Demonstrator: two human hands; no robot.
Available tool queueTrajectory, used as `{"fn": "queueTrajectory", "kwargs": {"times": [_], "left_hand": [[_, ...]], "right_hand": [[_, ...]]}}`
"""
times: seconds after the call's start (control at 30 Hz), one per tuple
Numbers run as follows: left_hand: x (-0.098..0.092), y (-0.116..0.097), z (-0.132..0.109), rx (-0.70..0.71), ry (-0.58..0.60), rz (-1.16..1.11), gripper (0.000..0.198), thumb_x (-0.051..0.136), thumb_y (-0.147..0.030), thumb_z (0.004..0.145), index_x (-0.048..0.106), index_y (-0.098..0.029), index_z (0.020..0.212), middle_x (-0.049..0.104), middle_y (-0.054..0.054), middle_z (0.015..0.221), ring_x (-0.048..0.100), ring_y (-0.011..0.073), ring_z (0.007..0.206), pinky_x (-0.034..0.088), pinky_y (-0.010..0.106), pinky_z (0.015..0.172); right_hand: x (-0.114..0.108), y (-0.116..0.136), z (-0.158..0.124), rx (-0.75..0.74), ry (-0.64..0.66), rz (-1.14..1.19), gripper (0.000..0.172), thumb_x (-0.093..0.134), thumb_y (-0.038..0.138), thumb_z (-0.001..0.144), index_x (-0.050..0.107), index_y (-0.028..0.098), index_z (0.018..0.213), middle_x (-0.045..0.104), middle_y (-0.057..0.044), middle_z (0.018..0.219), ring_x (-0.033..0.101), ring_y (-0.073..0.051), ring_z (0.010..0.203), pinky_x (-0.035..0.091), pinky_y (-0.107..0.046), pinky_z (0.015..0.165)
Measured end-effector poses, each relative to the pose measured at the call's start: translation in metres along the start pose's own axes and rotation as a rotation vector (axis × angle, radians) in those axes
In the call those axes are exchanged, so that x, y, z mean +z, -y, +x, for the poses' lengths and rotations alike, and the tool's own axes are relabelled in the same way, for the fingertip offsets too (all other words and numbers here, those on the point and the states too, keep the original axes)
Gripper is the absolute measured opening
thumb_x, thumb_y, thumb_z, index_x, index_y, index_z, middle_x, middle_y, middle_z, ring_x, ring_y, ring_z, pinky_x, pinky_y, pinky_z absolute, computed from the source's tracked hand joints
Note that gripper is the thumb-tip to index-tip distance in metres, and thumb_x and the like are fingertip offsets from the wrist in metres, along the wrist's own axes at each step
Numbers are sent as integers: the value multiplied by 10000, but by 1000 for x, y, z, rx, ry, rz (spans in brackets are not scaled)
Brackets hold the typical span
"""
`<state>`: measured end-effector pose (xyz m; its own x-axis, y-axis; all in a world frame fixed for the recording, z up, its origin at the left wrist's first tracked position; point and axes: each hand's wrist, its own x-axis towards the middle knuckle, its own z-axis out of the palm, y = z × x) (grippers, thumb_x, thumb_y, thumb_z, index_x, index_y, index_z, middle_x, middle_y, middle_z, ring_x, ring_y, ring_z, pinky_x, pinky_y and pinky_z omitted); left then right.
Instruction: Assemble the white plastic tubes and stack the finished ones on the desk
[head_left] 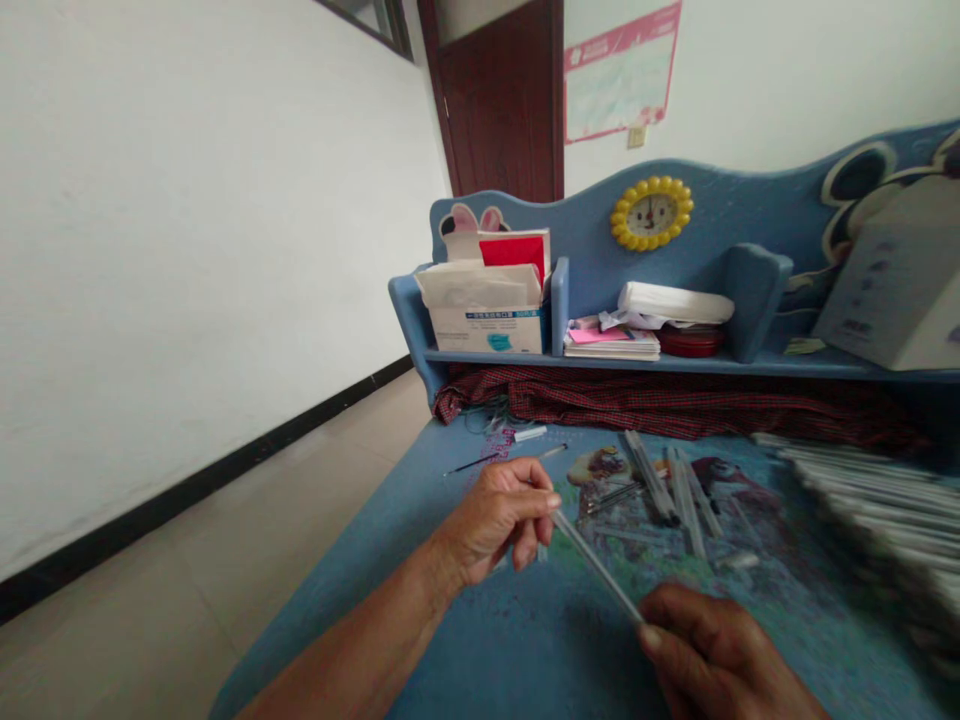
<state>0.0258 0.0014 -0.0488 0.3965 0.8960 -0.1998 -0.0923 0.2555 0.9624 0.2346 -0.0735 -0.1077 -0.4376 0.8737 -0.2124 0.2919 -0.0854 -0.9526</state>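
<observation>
A clear pen barrel [596,565] slants between my two hands above the blue table. My left hand [502,510] pinches its upper end between thumb and forefinger, with the other fingers curled loosely. The lower right end is in my right hand [705,640], whose fingers are closed round it. Beyond my hands lie several loose clear barrels [690,500], and some thin dark pen refills [611,498] rest beside them. Near my left hand are a dark refill [472,463] and a short white piece [530,433].
A large stack of pale, pen-like sticks [877,500] covers the table's right side, blurred. Along the back runs a blue shelf [720,368] with a mask box [487,330], papers [611,345] and a white carton [900,280]. Checked cloth [637,400] lies under it.
</observation>
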Motion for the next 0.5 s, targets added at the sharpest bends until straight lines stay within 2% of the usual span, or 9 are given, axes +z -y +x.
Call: {"fn": "queueTrajectory", "kwargs": {"times": [0.13,0.27,0.4,0.5], "left_hand": [[6,-4,-3,27,10,25,187,641,-243,698,473,-163,701,584,-36,447,355,23,223,265,112,269],[9,-7,-1,31,-10,80,227,646,-327,722,487,-165,728,585,-37,445,360,24,226,274,112,280],[13,-8,2,3,15,96,297,680,-391,691,483,-170,720,594,-33,455,370,26,240,278,115,288],[16,-5,0,-5,46,104,318,679,-430,689,502,-168,722,605,-26,484,393,28,263,304,123,306]], "right_hand": [[-1,6,3,-64,40,8,392,419,542,823,410,187,657,369,58,501,320,-68,446,211,-190,396],[-7,18,3,-153,-24,-123,278,451,406,819,476,169,677,378,55,511,344,-69,459,225,-176,397],[-18,30,1,-226,-165,-441,175,470,301,823,589,173,820,473,41,562,441,-76,507,278,-168,457],[-27,40,-5,-281,-201,-740,165,474,277,834,598,184,891,593,8,636,504,-96,544,300,-193,497]]}}
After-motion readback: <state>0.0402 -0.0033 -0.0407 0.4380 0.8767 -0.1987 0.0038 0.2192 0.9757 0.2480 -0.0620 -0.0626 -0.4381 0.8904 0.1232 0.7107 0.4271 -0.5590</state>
